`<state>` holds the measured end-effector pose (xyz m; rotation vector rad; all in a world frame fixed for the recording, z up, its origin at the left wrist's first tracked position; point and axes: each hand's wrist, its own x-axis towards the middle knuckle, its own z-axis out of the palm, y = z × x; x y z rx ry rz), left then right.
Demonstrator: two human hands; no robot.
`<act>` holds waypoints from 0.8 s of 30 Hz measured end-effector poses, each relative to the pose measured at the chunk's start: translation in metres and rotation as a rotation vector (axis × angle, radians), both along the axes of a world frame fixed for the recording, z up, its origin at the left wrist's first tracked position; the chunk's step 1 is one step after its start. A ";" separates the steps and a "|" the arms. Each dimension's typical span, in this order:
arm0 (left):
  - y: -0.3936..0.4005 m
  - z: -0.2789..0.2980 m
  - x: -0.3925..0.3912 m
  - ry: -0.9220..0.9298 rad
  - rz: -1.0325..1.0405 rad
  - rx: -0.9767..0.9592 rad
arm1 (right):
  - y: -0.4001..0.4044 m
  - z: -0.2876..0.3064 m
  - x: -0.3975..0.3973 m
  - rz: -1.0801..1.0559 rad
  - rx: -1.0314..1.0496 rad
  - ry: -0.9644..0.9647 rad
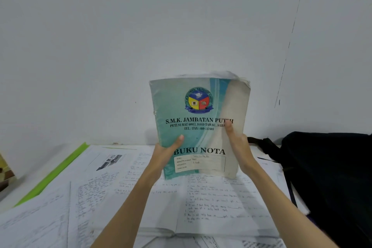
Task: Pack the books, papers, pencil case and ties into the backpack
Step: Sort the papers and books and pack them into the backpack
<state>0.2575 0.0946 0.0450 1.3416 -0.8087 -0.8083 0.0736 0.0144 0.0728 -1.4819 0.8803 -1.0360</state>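
Worn rectangular paper notebook (pixel 198 125), upright.

Two bare forearms and hands (pixel 237 147), no sleeves in view

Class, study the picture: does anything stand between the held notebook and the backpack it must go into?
Nothing visible does. Both hands, left hand and right hand, hold the notebook upright above the papers; the backpack sits to its right.
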 end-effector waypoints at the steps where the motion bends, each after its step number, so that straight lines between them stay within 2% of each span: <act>1: 0.002 0.002 -0.002 -0.010 0.030 -0.008 | 0.002 0.002 -0.001 0.014 0.005 0.012; 4: 0.006 0.018 -0.010 -0.106 0.022 -0.034 | 0.007 0.009 -0.014 0.110 -0.042 0.023; 7: 0.008 0.037 -0.021 -0.118 -0.029 -0.039 | 0.011 0.020 -0.040 0.155 -0.116 0.119; 12: -0.009 0.053 -0.078 0.008 -0.286 0.014 | 0.004 0.042 -0.115 0.019 -0.077 0.022; 17: -0.039 0.040 -0.182 0.053 -0.499 0.085 | -0.001 0.052 -0.240 -0.185 -0.016 0.010; 20: -0.046 0.018 -0.247 -0.191 -0.581 0.179 | 0.001 0.047 -0.316 -0.309 0.003 0.015; 24: -0.037 -0.020 -0.324 -0.537 -0.881 0.214 | 0.000 0.034 -0.408 -0.466 0.069 -0.067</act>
